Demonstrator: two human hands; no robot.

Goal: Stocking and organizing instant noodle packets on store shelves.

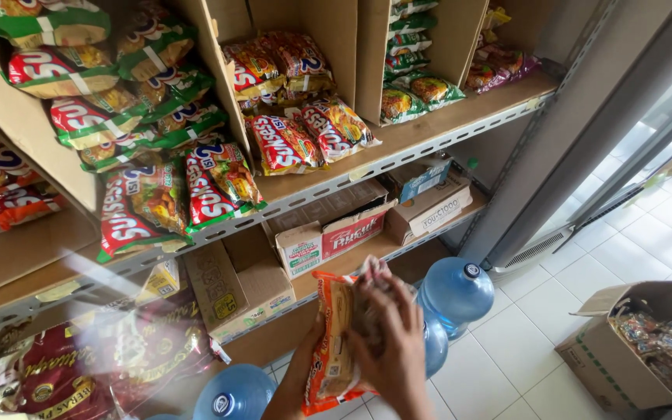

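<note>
At the lower centre of the frame both hands grip an orange noodle packet [336, 350], the right hand [394, 342] with fingers curled over its front, the left hand [305, 365] clasping it from behind. The step in hand looks like shelving stock; next calls for lifting it to the stocked shelf [398, 140] at upper centre

Wooden shelves [429, 128] on metal rack, white tiled floor [554, 327], daylight.

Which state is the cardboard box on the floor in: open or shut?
Open: the cardboard box has its flaps raised, and packets show inside.
</note>
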